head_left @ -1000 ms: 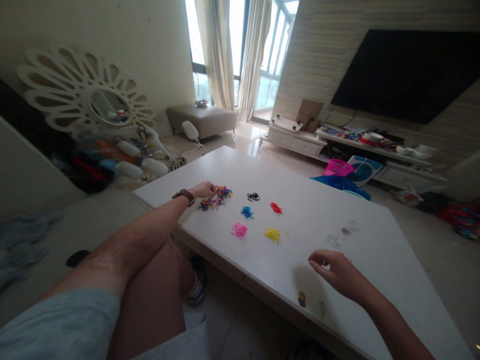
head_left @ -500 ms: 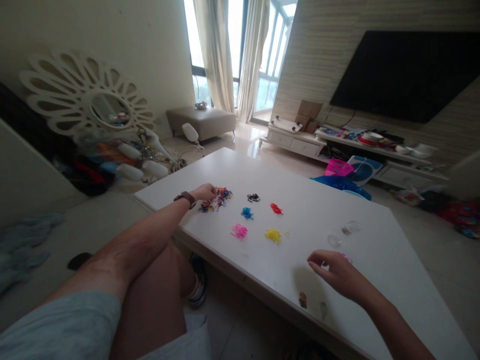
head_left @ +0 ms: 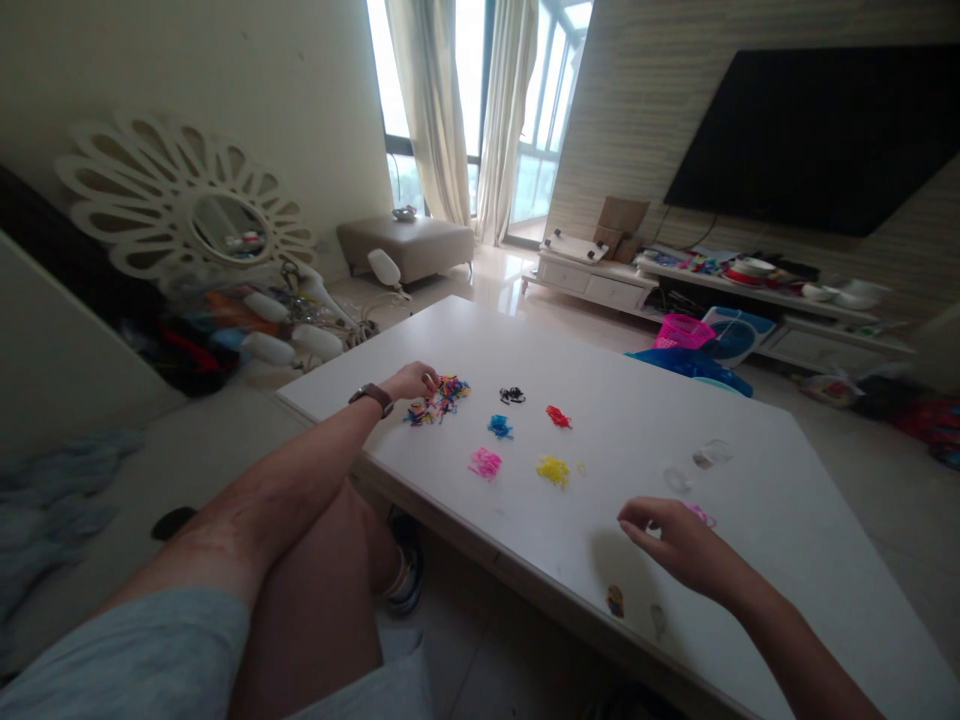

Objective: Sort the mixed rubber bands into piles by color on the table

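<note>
At the left edge of a mixed-colour pile of small rubber bands (head_left: 442, 402), my left hand (head_left: 412, 381) has its fingers bent and pressed together. Whatever they pinch is too small to make out. Sorted little heaps lie beside that pile: black bands (head_left: 512, 396), blue bands (head_left: 500, 427), red bands (head_left: 558, 416), pink bands (head_left: 485, 463) and yellow bands (head_left: 553, 471). My right hand (head_left: 667, 532) hovers over the right part of the white table (head_left: 525, 345), thumb and fingers curled with tips together; nothing can be made out between them.
Behind my right hand are a clear round piece (head_left: 678, 479), a clear container (head_left: 711, 454) and a pink item (head_left: 701, 515), partly hidden. A small yellow-brown figure (head_left: 615, 601) lies near the front edge, with a clear small piece (head_left: 658, 621) beside it.
The view has shifted slightly, so everything on the table appears a little further right. Both hands keep nearly the same places, with the left fingers slightly changed at the mixed pile.
</note>
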Available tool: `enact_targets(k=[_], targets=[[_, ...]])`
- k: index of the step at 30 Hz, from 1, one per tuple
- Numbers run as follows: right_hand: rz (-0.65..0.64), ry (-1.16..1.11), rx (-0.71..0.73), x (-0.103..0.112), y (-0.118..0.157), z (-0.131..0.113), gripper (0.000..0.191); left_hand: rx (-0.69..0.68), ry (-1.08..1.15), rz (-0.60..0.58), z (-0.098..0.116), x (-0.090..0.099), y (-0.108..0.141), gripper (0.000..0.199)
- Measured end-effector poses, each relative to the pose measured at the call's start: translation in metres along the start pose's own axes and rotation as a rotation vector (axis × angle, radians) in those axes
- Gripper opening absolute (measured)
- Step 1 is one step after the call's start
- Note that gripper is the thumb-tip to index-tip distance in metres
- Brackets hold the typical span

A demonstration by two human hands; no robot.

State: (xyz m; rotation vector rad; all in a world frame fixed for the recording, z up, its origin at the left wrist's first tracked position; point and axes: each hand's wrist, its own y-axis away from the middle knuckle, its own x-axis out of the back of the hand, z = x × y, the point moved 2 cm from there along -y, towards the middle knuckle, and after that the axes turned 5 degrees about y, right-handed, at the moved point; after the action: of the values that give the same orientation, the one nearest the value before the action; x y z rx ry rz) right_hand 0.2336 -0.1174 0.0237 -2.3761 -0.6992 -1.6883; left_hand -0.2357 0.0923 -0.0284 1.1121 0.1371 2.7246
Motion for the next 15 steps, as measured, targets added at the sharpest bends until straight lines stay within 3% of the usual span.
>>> enact_targets(k=[15], targets=[[-0.019, -0.005, -0.003, 0.0001, 0.0002, -0.0011, 0.025, 0.006, 0.196, 0.043, 0.0045, 0.0102, 0.0077, 0.037]])
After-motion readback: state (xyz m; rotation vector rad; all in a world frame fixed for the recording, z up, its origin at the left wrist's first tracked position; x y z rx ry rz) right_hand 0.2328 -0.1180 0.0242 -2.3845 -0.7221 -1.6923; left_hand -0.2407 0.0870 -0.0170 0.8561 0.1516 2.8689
